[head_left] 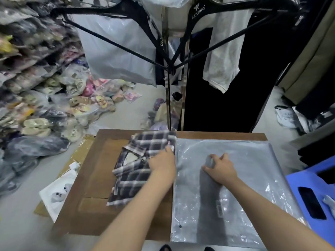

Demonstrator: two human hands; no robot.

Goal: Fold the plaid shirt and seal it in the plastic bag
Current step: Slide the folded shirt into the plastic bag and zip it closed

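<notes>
Here, plaid shirt (pixel 137 165) folded, lying on counter (pixel 90 178) at 9 o'clock of plastic bag (pixel 244 169), edges touching. Likely soft, light, floppy; best taken under folded stack so layers stay together. Bag thin, slippery, flat. Left hand (pixel 162 164) on shirt's 3 o'clock edge, fingers curled, grasp unclear. Right hand (pixel 220 168) pinching bunched bag film, fingers clenched.
</notes>
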